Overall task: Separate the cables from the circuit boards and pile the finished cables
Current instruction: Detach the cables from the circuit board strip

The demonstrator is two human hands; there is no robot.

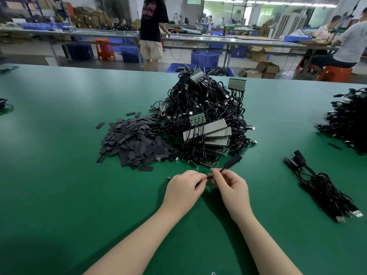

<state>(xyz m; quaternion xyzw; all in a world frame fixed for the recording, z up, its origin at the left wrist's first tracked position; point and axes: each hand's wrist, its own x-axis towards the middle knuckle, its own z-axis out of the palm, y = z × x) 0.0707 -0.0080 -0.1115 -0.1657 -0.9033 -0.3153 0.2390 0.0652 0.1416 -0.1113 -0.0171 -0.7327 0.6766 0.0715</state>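
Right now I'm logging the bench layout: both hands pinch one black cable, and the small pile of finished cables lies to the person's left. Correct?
Not quite. The left hand and right hand do pinch one black cable, but the head view shows the finished cables lying to the person's right, not left.

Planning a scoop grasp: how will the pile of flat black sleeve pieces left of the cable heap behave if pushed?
Sleeve pieces: probably light; they lie loose and overlapping, so a push likely scatters them. Flat on the green table, they would likely slide, not roll.
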